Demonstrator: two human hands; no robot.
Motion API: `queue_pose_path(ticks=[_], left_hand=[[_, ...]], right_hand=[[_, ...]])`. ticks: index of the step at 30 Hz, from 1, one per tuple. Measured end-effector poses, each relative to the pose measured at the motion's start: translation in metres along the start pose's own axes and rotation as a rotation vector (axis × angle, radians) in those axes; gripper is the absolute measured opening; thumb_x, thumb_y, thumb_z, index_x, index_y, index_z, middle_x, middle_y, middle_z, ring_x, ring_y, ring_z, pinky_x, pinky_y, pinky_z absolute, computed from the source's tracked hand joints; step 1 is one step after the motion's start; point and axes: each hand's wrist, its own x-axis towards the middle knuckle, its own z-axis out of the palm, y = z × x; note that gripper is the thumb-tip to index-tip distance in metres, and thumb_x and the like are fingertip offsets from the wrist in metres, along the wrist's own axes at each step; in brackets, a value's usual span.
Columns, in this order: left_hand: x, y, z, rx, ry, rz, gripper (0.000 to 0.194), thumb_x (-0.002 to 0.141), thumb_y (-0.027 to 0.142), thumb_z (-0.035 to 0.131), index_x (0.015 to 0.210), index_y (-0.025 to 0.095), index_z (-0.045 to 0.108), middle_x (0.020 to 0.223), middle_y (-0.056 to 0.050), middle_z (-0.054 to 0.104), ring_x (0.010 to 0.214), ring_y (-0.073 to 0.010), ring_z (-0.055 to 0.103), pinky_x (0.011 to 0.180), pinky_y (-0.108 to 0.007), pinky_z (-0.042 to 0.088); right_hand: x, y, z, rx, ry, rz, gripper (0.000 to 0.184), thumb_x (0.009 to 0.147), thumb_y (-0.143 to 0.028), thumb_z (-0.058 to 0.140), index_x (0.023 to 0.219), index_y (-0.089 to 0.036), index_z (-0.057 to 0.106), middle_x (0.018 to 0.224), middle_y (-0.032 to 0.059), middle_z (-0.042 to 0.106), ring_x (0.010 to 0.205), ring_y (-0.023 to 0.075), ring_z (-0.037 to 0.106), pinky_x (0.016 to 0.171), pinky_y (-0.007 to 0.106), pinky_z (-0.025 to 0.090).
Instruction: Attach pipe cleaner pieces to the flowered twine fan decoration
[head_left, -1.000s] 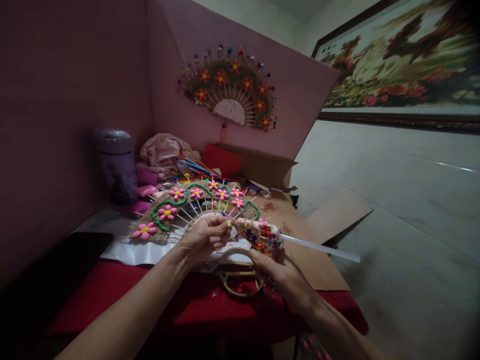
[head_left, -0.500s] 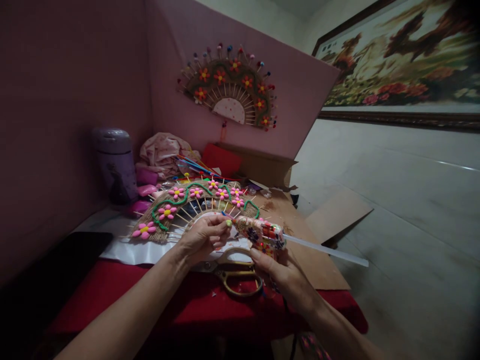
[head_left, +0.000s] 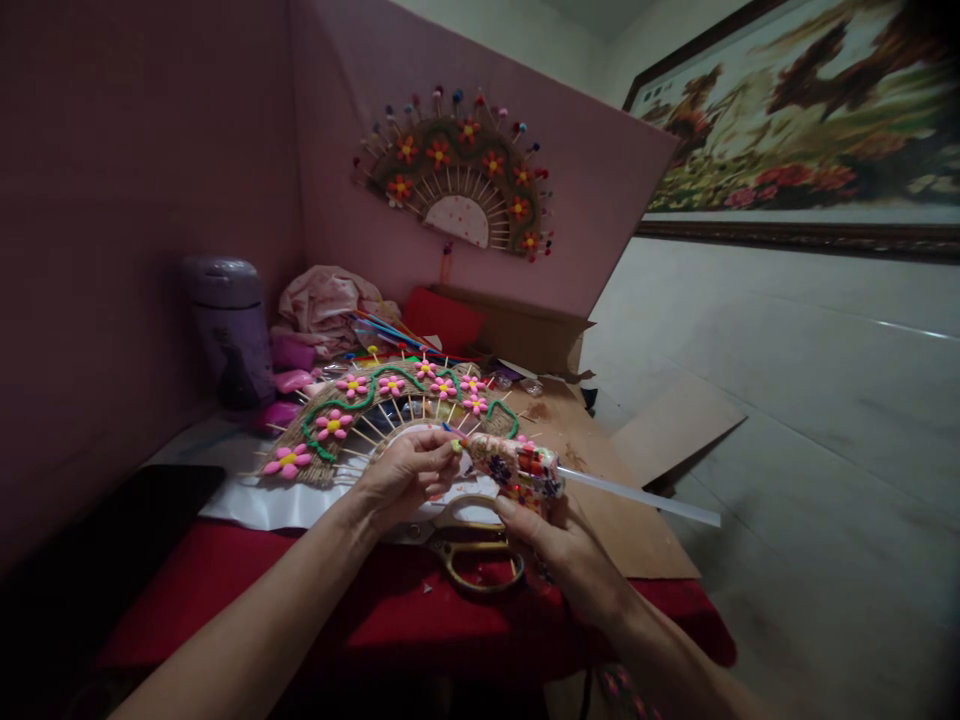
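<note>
My right hand point(head_left: 555, 540) is wrapped round the handle of a flower-patterned glue gun point(head_left: 517, 462), with a long translucent glue stick point(head_left: 645, 495) jutting from its back end. Between the fingertips of my left hand point(head_left: 412, 470) is pinched a small yellow-green piece point(head_left: 456, 447), too small to make out its kind. The gun's nozzle, with blue at its tip, is right beside this piece; whether they touch I cannot tell. Behind my hands lies a twine-wrapped fan point(head_left: 360, 395) with pink flowers, a green wavy trim and thin sticks. Gold-handled scissors point(head_left: 480, 570) rest beneath my hands.
A purple flask point(head_left: 231, 330) and a crumpled pink cloth point(head_left: 330, 305) stand at the back left. Brown cardboard point(head_left: 630, 530) covers the right of the red table point(head_left: 300, 620). A second fan point(head_left: 457, 180) hangs on the pink panel. A dark flat object point(head_left: 150, 510) lies left.
The glue gun and its stick shift slightly right, then back left toward my left hand. My left hand stays in place, still pinching the small yellow-green piece.
</note>
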Motion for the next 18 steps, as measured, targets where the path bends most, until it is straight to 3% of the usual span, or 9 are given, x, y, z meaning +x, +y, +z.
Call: queue_pose_path(ticks=[18], left_hand=[[0.0016,-0.0019,-0.0026,-0.017,-0.050,0.003,0.023,0.064,0.023,0.076,0.074,0.009,0.062,0.053,0.004,0.045,0.041,-0.0013,0.032,0.038,-0.016,0.021]], right_hand=[[0.0029,-0.0002,0.0039,0.016,0.021,-0.035,0.028,0.077,-0.046,0.060,0.070,-0.020,0.064,0.046,-0.0022,0.050,0.052,0.0146,0.052,0.052,0.027,0.043]])
